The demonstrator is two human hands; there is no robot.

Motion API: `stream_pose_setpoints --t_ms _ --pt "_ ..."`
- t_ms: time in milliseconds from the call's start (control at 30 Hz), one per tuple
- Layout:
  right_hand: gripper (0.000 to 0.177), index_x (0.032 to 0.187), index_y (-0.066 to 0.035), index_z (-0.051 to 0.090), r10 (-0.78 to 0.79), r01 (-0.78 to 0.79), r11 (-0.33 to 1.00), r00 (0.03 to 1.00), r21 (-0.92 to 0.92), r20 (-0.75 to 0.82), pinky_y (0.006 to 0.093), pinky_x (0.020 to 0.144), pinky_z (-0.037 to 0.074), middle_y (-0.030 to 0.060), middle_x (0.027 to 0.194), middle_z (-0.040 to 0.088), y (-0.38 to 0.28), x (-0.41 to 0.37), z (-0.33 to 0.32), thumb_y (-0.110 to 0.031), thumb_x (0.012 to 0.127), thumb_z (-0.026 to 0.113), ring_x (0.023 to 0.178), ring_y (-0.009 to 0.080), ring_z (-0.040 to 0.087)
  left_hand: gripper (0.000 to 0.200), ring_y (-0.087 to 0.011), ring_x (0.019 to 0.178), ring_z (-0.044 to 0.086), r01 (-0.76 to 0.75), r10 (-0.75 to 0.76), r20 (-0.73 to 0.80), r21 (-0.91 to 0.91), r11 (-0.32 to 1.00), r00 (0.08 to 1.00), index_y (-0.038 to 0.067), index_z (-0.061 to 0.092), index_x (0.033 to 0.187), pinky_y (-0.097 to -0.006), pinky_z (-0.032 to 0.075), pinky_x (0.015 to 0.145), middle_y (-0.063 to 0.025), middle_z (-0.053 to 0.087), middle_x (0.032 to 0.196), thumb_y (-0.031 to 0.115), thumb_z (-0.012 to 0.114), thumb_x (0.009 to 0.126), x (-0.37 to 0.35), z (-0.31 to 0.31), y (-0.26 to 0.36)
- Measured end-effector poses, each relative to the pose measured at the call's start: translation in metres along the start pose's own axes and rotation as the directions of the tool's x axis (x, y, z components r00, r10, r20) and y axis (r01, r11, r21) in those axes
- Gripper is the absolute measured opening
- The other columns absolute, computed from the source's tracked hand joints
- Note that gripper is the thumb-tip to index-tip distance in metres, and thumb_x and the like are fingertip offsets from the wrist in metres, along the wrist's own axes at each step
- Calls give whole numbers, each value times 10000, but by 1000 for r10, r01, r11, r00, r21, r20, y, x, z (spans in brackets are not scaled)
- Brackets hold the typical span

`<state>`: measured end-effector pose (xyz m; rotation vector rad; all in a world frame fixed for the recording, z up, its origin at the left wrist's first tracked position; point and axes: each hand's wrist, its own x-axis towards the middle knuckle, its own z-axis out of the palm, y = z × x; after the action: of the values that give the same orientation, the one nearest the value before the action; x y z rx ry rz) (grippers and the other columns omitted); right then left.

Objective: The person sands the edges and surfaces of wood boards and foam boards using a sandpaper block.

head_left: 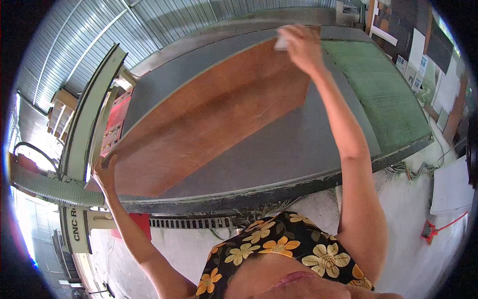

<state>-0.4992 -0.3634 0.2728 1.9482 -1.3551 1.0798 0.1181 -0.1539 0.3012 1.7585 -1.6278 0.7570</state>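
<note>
A long reddish-brown wooden board (pixel 214 119) is tilted up on the grey machine bed (pixel 279 154), its broad face toward me and its pale long edge uppermost. My left hand (pixel 104 174) grips the board at its left end, thumb and fingers around the upper corner. At the far right end, my right hand (pixel 304 47) is closed around a small white piece (pixel 282 41), held at the board's upper corner. Motion blurs this hand a little, and its fingers hide most of the white piece.
A CNC router gantry (pixel 92 114) with a ribbed hose (pixel 55 187) stands at the left, close to my left hand. Green surface (pixel 373 89) covers the bed's right part. Cables (pixel 411 172) and a red object (pixel 428 231) lie on the right. Sheet offcuts (pixel 418 55) lean behind.
</note>
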Motion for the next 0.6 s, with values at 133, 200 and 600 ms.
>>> stream_pose_setpoints --t_ms 133,200,600 --pt "339 1218 -235 533 -165 164 982 986 96 0 504 1037 283 -14 1263 515 -40 -3 3 -174 885 511 1237 206 414 415 -298 606 533 10 -12 -34 -70 998 999 -19 593 738 -393 426 606 -149 568 657 349 775 672 0 -1 7" --pt "333 1213 -249 535 -115 115 993 992 5 43 514 1036 282 -25 1265 512 -4 -2 -3 -184 887 510 1238 201 412 428 -291 615 543 27 -28 -12 -56 998 1000 -25 596 747 -390 434 612 -153 579 668 358 773 676 0 -3 6" --pt "437 1282 -235 478 -111 111 992 994 56 5 487 1050 270 21 1303 484 -43 -3 8 -390 877 525 1261 254 389 571 -334 820 619 161 -171 147 78 984 974 -46 646 942 -405 463 773 -198 648 877 447 750 674 4 -2 -5"
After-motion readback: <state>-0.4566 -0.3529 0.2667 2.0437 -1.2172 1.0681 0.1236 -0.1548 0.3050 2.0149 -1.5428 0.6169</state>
